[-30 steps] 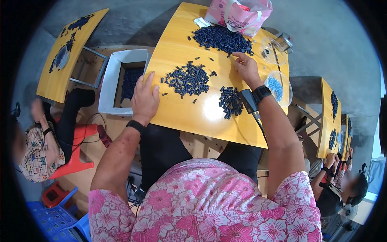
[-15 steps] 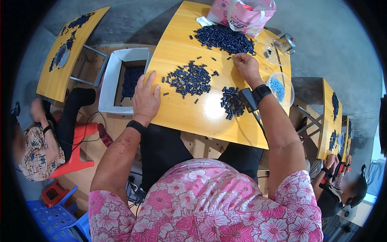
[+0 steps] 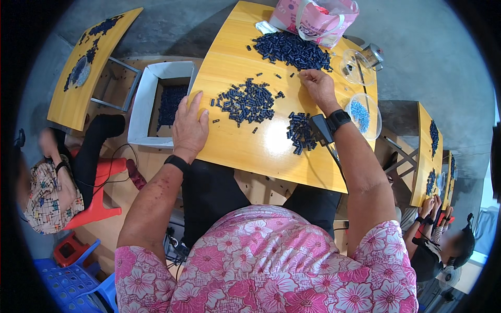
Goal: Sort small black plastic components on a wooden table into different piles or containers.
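Note:
My left hand (image 3: 189,125) lies on the left edge of the yellow table (image 3: 235,148), fingers spread and holding nothing. My right hand (image 3: 318,86) is over the right half of the table, its thumb and fingers drawn together at the tips. Whatever sits between them, if anything, is too small to make out. Just left of those fingertips lies one small dark cylindrical piece (image 3: 291,75). Similar pieces form a large heap (image 3: 292,50) beyond my right hand, a looser middle pile (image 3: 245,103) between my hands, and a smaller pile (image 3: 301,133) near my right wrist.
At the right edge stand a clear tub of small blue pieces (image 3: 360,116), another clear container (image 3: 350,65) and a metal cup (image 3: 372,55). A pink bag (image 3: 318,21) sits at the back. Left of the table is a white box (image 3: 141,112). Other people sit at tables on both sides.
The single dark piece by my right fingertips lies slightly farther left, and those fingertips have shifted a little left too. My left hand stays in place.

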`<act>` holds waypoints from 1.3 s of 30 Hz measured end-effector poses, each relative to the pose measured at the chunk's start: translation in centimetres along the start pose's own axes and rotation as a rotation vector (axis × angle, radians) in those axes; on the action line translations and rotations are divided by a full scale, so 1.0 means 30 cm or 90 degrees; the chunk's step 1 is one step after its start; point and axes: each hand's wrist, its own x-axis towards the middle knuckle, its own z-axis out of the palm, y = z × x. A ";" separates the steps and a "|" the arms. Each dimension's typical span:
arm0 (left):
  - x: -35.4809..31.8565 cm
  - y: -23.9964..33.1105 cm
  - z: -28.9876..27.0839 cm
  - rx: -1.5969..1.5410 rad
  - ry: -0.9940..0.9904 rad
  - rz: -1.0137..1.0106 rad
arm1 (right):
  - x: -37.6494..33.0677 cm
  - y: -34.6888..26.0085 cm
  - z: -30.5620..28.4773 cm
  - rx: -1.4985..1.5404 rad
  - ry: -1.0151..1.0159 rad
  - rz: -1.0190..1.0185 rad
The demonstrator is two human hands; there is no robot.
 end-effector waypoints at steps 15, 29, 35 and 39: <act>0.000 -0.013 0.014 -0.002 0.018 0.017 | -0.075 -0.199 0.012 -0.355 -0.143 -0.405; 0.004 -0.001 0.006 -0.003 0.020 0.011 | -0.044 -0.137 0.061 -0.089 -0.166 -0.214; 0.008 0.004 0.009 -0.019 0.011 0.003 | -0.050 -0.172 0.090 -0.057 -0.265 -0.185; 0.004 0.004 0.006 -0.011 0.012 -0.006 | -0.078 -0.191 0.097 -0.007 -0.288 -0.154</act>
